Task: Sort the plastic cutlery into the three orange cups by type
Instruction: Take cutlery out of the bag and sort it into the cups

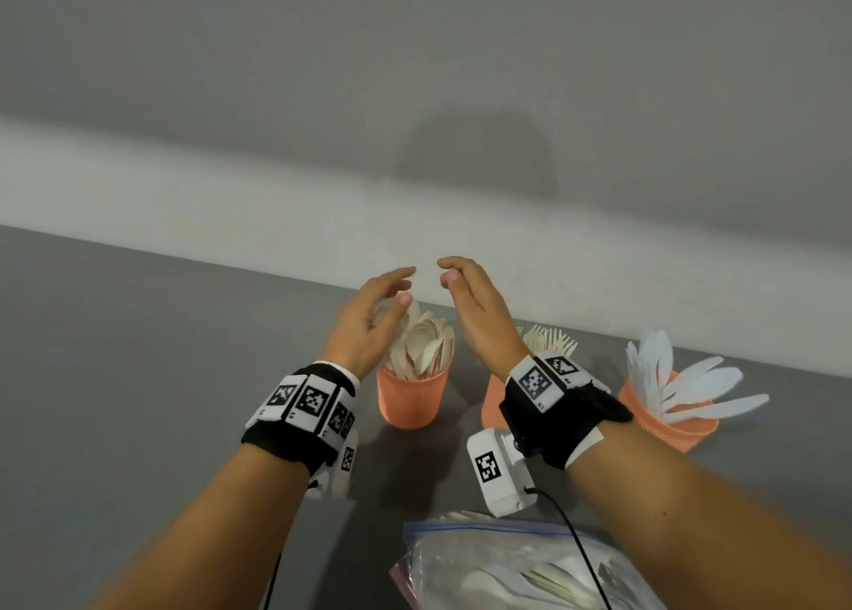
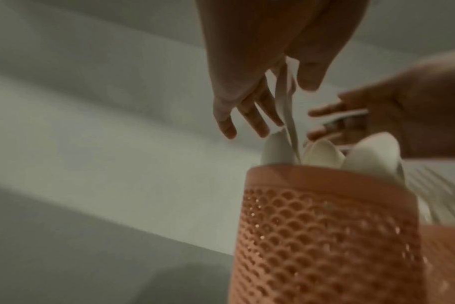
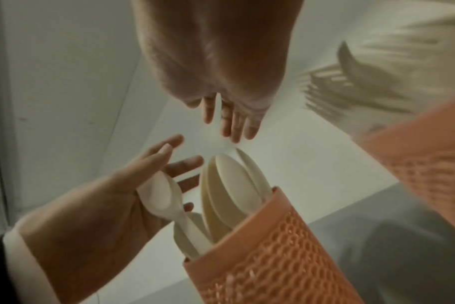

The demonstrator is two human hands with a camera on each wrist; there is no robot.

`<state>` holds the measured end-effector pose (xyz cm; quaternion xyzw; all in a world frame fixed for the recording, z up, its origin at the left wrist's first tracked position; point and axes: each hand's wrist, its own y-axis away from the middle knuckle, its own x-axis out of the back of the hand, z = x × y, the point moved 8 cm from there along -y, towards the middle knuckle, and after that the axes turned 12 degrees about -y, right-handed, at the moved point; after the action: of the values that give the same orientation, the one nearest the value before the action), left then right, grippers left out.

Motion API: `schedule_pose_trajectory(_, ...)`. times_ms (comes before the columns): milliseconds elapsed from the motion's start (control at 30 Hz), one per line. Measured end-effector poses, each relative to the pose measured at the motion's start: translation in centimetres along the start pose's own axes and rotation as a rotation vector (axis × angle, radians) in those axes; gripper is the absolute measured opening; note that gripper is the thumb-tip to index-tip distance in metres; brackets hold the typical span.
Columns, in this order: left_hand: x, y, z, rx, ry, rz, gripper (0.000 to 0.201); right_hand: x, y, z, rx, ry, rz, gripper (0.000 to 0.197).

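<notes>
The spoons (image 1: pixel 422 342) stand bowl-up in the leftmost orange cup (image 1: pixel 411 399) at centre frame of the head view, with the forks (image 1: pixel 551 340) and knives (image 1: pixel 682 381) in the cups to its right; they are judged light, stiff and a little slick, best taken by the thin handle. The left hand (image 1: pixel 369 321) is spread loosely with one spoon (image 3: pixel 160 194) lying against its palm, and the right hand (image 1: pixel 477 307) is relaxed above the cup, holding nothing. The middle cup (image 1: pixel 492 399) is largely hidden behind the right wrist, the bag (image 1: pixel 521 568) on the worktop is cut off at the lower edge, and both wrist views are blurred.
</notes>
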<state>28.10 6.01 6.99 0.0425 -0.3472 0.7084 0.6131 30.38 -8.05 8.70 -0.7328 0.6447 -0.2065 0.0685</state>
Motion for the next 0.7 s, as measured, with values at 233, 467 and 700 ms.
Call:
schedule_pose_trajectory(233,-4.6,1.3,1.2,0.047,-0.81,-0.444,0.055,1.4,1.8,-2.5,-0.022,0.194,-0.046,0.022)
schedule_pose_trajectory(467,-2.1,6.5,7.6,-0.068,-0.355,-0.341,0.046,2.8,10.3,-4.3,-0.254,0.221,-0.493,0.013)
schedule_pose_trajectory(700,-8.6,19.0,2.0,0.125,-0.822,-0.977,0.041,3.1,21.3,4.0,-0.414,0.832,-0.923,0.019)
